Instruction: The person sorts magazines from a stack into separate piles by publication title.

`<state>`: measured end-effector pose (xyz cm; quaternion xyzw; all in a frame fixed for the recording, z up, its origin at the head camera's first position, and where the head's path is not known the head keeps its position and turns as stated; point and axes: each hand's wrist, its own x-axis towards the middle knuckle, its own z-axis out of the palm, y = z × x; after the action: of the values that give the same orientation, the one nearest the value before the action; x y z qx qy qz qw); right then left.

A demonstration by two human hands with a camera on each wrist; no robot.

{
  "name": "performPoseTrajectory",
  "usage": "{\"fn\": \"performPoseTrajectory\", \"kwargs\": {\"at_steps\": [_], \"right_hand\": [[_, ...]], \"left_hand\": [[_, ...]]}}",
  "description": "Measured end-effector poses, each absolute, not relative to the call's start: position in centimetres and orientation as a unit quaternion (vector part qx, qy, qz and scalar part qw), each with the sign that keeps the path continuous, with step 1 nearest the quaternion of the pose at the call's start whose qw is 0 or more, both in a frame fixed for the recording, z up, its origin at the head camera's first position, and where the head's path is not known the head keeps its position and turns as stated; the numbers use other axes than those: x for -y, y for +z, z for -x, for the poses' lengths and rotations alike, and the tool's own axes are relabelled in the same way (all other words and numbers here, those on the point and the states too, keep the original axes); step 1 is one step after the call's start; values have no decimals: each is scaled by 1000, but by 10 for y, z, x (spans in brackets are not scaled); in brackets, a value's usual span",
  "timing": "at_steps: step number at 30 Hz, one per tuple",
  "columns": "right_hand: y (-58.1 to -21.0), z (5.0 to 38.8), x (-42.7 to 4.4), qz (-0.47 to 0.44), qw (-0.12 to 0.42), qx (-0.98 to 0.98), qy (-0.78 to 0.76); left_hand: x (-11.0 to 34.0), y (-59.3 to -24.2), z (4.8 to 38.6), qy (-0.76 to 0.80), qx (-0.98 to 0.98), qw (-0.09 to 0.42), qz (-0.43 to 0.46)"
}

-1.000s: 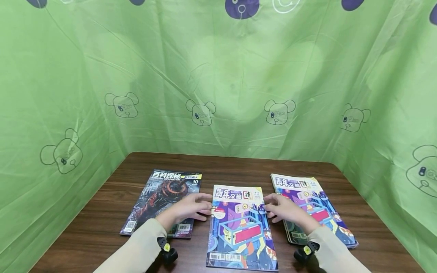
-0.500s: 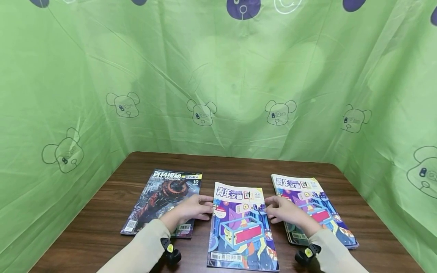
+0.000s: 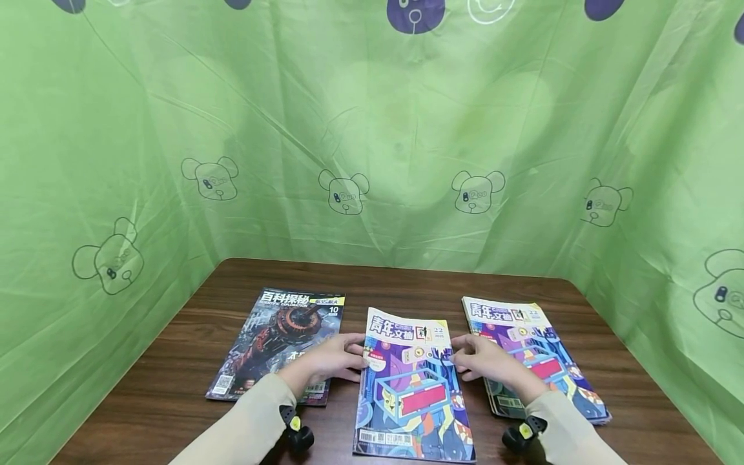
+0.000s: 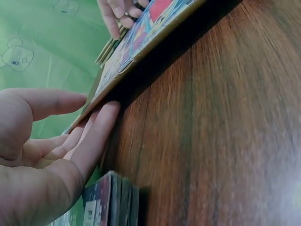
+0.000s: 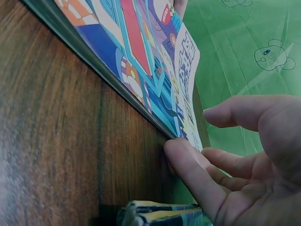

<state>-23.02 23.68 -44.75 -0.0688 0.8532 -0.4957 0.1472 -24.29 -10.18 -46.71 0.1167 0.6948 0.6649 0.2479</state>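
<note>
In the head view a colourful magazine (image 3: 415, 387) lies in the middle between both hands. Its left side is tipped up off the wooden table; a dark gap shows beneath it in the left wrist view. My left hand (image 3: 328, 360) is at that left edge, one digit (image 4: 101, 127) under it and another close above, fingers mostly straight. On the opposite side, the fingertips of my right hand (image 3: 485, 358) touch the right edge. The right wrist view shows one digit (image 5: 193, 165) against the edge and the upper one apart from the cover.
A dark science magazine (image 3: 279, 336), on a small stack, lies left, partly behind my left hand. Another pile of magazines (image 3: 540, 361) with the same colourful cover lies right, under my right forearm. A green curtain (image 3: 372, 129) surrounds the table (image 3: 407, 281).
The middle magazine's left side and upper left corner have risen. My left hand has moved slightly right with that edge; the right hand has hardly moved.
</note>
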Motion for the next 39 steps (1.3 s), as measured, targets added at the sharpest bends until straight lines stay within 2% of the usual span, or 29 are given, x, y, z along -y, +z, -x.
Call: {"fn": "performPoseTrajectory", "kwargs": {"at_steps": [5,17,33,36,39], "right_hand": [[-449,231,-237,66,142,-855,-494],[-451,232,-239,64,149,-848,-505],[-452,230,-236,57,124,-867,-478],[-452,229,-238,52,142,-859,-489],[-453,227,-239,58,189,-821,-536]], "left_hand": [[97,-469,242,671,-686,255,-119],[94,-468,240,674,-694,224,-117],[96,-460,236,690,-683,208,-121],[96,-458,236,690,-683,207,-125],[95,-456,237,690,-683,207,-124]]}}
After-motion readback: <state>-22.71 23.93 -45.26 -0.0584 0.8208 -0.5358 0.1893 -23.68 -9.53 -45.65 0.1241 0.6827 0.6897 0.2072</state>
